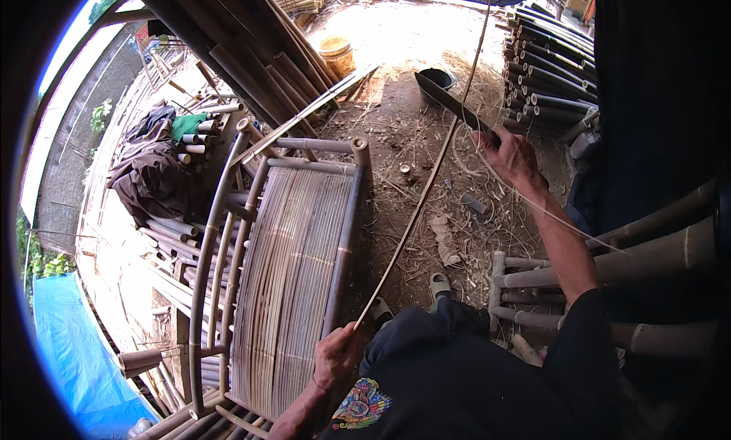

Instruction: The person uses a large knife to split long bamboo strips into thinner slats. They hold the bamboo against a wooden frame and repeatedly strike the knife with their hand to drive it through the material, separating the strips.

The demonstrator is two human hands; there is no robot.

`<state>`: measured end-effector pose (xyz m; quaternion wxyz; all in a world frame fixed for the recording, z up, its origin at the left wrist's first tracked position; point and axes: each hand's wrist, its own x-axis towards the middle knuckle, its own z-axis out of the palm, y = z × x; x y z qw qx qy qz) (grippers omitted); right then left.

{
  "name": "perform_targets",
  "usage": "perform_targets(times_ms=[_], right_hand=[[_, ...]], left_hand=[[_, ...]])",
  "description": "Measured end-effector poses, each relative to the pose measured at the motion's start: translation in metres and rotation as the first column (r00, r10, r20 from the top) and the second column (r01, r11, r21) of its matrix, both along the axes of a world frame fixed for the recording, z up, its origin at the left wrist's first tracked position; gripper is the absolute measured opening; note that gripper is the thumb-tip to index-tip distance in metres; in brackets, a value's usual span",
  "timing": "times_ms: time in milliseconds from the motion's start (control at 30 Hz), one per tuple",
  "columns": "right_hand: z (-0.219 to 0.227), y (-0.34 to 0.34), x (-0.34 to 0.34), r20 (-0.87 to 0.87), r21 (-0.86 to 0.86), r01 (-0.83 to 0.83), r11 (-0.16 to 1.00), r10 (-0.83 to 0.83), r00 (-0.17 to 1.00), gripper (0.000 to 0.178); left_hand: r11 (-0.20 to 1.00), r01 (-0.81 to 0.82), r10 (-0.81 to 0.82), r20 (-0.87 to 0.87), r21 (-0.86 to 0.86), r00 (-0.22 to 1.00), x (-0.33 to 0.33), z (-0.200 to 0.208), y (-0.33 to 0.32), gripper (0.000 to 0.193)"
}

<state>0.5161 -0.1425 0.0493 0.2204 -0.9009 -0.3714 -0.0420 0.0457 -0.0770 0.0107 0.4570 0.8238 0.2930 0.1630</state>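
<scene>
Head view: left hand (335, 356), lower centre, grips a long, thin brown bamboo strip (418, 212) slanting to the top edge; right hand (509, 157), upper right, clasps a broad dark-bladed knife (439, 94) — uneven pressure could make it skid.

Dirt floor (390, 145), pale shavings (483, 231), dark bucket (443, 76)

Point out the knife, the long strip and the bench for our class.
Knife (445, 97): head view, on the blade.
Strip (419, 204): head view, on its stretch below the blade.
Bench (291, 250): head view, on the slatted seat.
</scene>
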Motion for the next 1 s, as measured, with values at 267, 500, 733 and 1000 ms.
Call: perform_targets(times_ms=[267,500,733,1000], right_hand=[[0.032,-0.035,0.113,0.013,0.089,0.235,0.968,-0.238,0.971,0.073],[0.061,-0.065,0.154,-0.340,0.086,0.549,0.831,-0.494,0.800,0.086],[-0.014,-0.006,-0.081,-0.129,0.187,-0.130,0.974,0.155,0.979,0.068],[-0.033,0.024,-0.192,0.060,0.318,-0.444,0.838,0.449,0.891,0.058]], left_hand=[[0.998,-0.059,0.056,-0.127,-0.016,0.990,-0.119,-0.043,-0.016,0.013],[0.969,-0.114,0.082,-0.150,-0.221,0.985,-0.125,-0.060,-0.015,0.024],[0.718,0.018,0.086,0.115,-0.695,0.990,0.072,0.003,0.042,0.037],[0.583,0.043,0.177,0.179,-0.811,0.968,0.126,0.042,0.060,0.033]])
